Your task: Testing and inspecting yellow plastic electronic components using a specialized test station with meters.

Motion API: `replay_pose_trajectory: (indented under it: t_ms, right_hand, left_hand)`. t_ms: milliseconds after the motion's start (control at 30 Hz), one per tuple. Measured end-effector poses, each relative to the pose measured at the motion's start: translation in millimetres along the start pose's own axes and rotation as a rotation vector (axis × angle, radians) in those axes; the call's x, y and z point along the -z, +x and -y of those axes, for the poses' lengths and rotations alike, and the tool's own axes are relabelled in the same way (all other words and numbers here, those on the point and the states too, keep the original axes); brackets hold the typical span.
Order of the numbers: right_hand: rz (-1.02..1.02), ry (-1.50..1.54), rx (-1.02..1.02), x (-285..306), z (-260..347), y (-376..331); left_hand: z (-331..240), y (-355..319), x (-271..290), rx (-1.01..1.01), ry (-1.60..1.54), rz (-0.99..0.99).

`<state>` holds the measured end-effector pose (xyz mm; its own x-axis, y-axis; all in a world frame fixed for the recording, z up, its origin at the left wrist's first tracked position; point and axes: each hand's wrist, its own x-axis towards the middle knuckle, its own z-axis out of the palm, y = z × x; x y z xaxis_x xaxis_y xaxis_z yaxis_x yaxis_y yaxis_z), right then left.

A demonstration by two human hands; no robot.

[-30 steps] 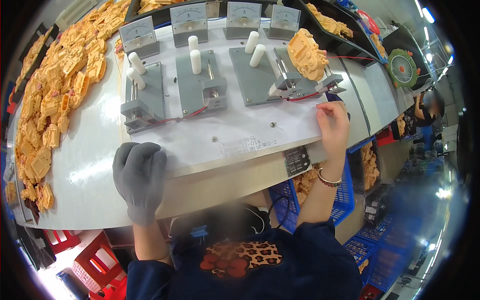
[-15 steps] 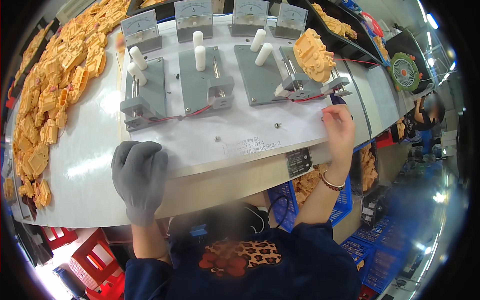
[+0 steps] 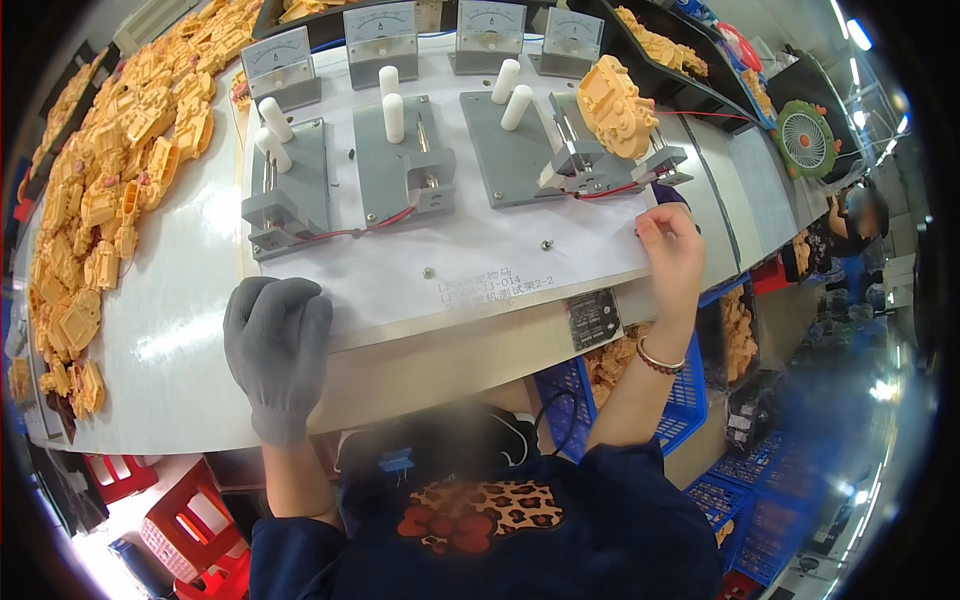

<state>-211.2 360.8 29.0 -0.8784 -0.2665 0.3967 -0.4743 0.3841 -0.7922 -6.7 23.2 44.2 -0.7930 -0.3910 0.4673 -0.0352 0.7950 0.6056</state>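
My left hand (image 3: 280,345), in a grey knitted glove, is curled closed at the front left of the white-topped board (image 3: 380,295). Anything inside its fingers is hidden. Bare, with a beaded bracelet, my right hand (image 3: 672,245) has its fingers bent together at the board's right end, by a small dark thing too tiny to make out. Between the hands, a toggle switch (image 3: 547,245) and another metal switch (image 3: 428,272) stick up from the board. A yellow-orange plastic housing (image 3: 617,108) sits tilted on the rightmost grey fixture (image 3: 660,165), beyond my right hand.
More grey fixtures with white pegs (image 3: 395,118) line the board, joined by red wires. Analog meters (image 3: 381,35) stand behind them. Piled yellow-orange housings (image 3: 110,190) cover the left side. A green fan (image 3: 806,140) is at right, and a blue crate (image 3: 685,405) below the table edge.
The view has shifted slightly, so the board and fixtures appear a little further left. Both hands keep nearly the same places and closed shapes; the housing stays on its fixture.
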Motion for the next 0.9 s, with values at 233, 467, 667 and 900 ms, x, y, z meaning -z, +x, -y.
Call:
replay_pose_trajectory:
  t_ms: [233,467,667,900]
  right_hand:
    - [-0.003,-0.010,0.015,0,-2,0]
    - [-0.033,-0.021,0.022,-4,-3,1]
    - [-0.110,-0.133,0.084,-7,-8,2]
    - [-0.208,0.251,0.020,-8,38,13]
  left_hand:
    - [-1,1,1,0.003,0.013,0.006]
    - [-6,3,-1,0.083,-0.019,-0.034]
    - [-8,2,-2,0.016,0.117,-0.021]
    - [-78,40,13,-0.562,0.286,-0.003]
